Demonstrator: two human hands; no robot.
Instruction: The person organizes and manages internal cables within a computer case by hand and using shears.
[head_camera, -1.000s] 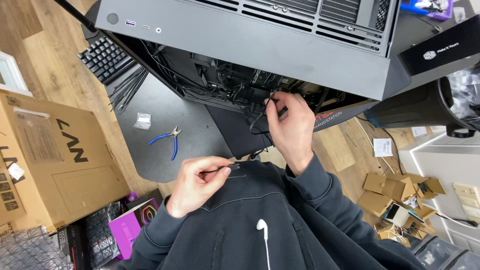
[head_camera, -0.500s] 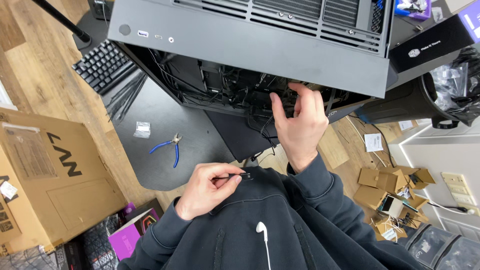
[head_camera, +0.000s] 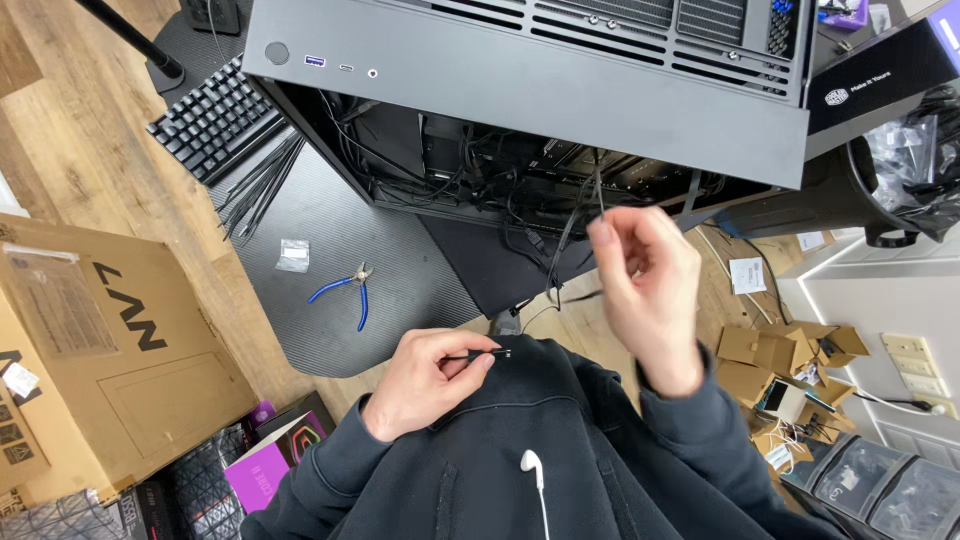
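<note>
Single head-mounted view, looking steeply down from close above the hands toward the open computer case (head_camera: 520, 90) and the wooden floor (head_camera: 90, 150) beneath; no second view.

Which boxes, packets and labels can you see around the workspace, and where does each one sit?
Large cardboard box: left edge, brown, with dark lettering and pale stickers.
Small clear packet: on the dark mat, beside the blue-handled pliers.
Purple box: bottom left, partly under the left sleeve.
Black box: top right, with a small white logo.
White paper slip: on the wooden floor, right.
Small brown cartons: lower right, opened and scattered.
</note>
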